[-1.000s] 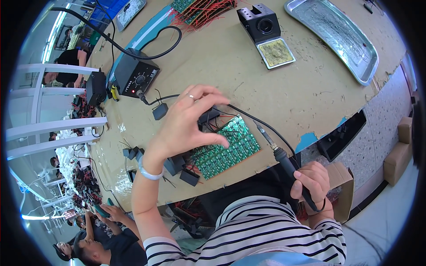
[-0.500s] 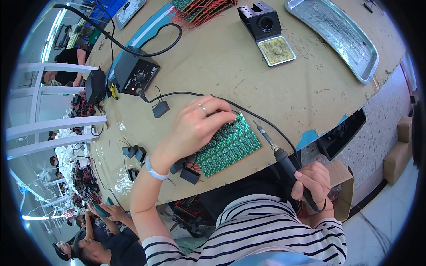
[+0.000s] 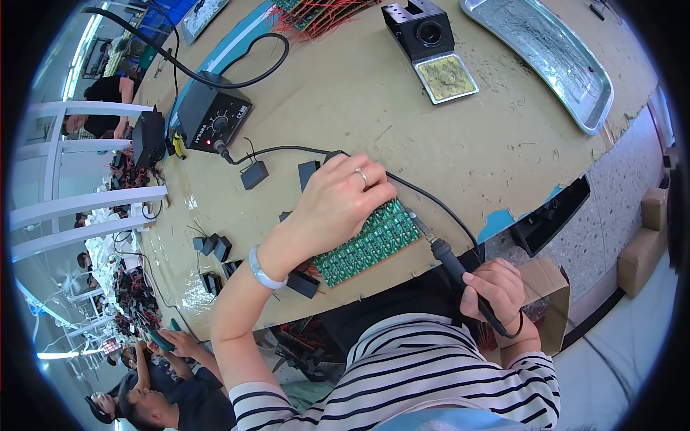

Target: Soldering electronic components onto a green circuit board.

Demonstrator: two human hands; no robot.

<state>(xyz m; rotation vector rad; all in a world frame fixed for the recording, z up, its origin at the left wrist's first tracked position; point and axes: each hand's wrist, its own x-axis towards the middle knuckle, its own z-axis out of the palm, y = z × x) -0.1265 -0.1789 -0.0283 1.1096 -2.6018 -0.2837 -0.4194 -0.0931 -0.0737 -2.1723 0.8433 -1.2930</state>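
My left hand (image 3: 346, 195) rests over the upper part of a green circuit board panel (image 3: 370, 251), which lies near the table's front edge. Its fingers are bent together at the board's far right corner; whatever they pinch is hidden beneath them. In my right hand (image 3: 497, 291) is a soldering iron (image 3: 449, 264), gripped by its dark handle. The iron's tip points up and left, close to the board's right edge by my left fingertips; I cannot tell whether it touches. A black block (image 3: 309, 172) shows just behind my left hand, and another (image 3: 302, 284) lies against the board's left side.
A black soldering station (image 3: 213, 118) stands at the left, its cable running behind my hands. The iron stand (image 3: 420, 32) with a yellow sponge dish (image 3: 445, 77) and a metal tray (image 3: 553, 68) are farther back. Wired boards (image 3: 316, 16) are stacked at the far edge. Co-workers sit at the left.
My left hand has shifted right across the board's far corner, uncovering a black block behind it. The soldering iron has moved left, bringing its tip to the board's edge.
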